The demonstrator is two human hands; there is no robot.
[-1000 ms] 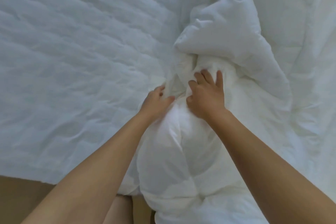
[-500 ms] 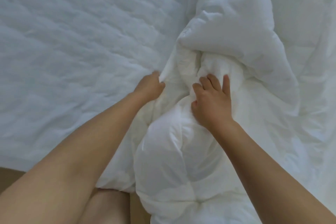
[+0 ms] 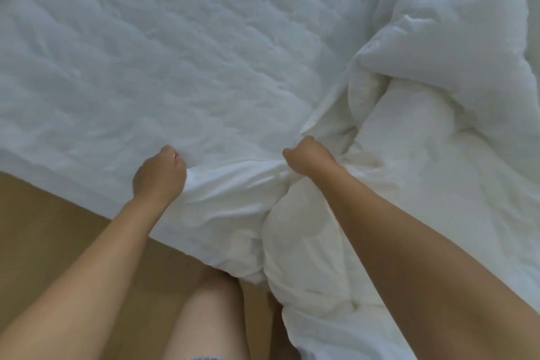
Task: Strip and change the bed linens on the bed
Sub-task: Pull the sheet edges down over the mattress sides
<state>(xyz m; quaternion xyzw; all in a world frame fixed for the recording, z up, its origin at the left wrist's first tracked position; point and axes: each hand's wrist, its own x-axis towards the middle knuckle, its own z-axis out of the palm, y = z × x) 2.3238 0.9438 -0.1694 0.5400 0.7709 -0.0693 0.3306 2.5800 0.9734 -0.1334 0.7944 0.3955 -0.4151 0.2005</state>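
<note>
Duvet (image 3: pixel 455 47): white, puffy, bunched in a heap on the right side of the bed and folded over itself. Its near end spills over the bed's near edge toward the floor (image 3: pixel 43 228).

Thin white cover (image 3: pixel 233 184) runs left from the heap along the near edge. It's stretched taut as a creased band between the two hands.

Left grip (image 3: pixel 159 175): a fist, fingers curled round the left end of that band, right at the near edge.

Right grip (image 3: pixel 306 159): also a fist, clamped on gathered cloth where the band meets the heap. Grips are apart, with the band between them.

Can't tell whether the padding sits inside the cover at the grips, since the folds hide it.

Quilted white mattress pad (image 3: pixel 175 52), wrinkled, shows across the left and far parts of the bed. Floor is tan, near left. Person's bare leg (image 3: pixel 210 316) is in the near part of the scene, between the arms, just beside the hanging duvet end.
</note>
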